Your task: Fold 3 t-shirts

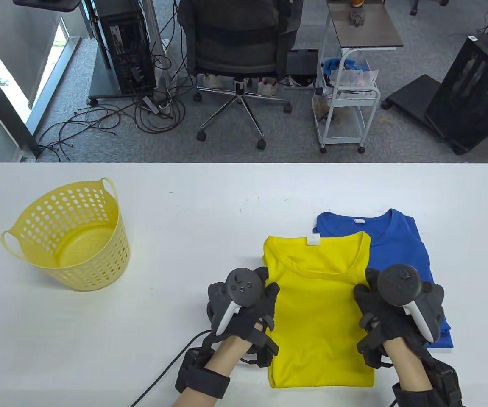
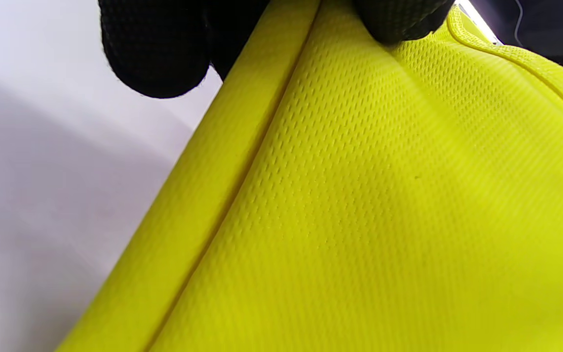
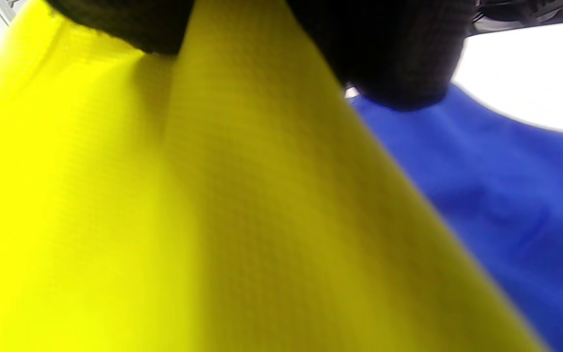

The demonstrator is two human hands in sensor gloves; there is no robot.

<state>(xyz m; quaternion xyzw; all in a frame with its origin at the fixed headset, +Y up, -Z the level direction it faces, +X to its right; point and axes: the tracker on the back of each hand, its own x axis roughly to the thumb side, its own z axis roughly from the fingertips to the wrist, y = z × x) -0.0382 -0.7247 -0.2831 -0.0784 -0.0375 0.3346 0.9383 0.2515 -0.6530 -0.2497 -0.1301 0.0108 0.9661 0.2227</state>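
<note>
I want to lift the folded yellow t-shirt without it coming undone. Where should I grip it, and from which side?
Grip the yellow t-shirt at its two long folded edges, mid-length, one hand from each side, as the left hand and right hand do now. Those doubled edges look firm; the hem and collar ends would probably sag open.

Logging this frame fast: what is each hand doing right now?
Left hand: grips the left edge of the yellow shirt.
Right hand: grips the yellow shirt's right edge, over the blue shirt.

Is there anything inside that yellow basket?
No, the yellow basket shows only its bare bottom in the table view.
</note>
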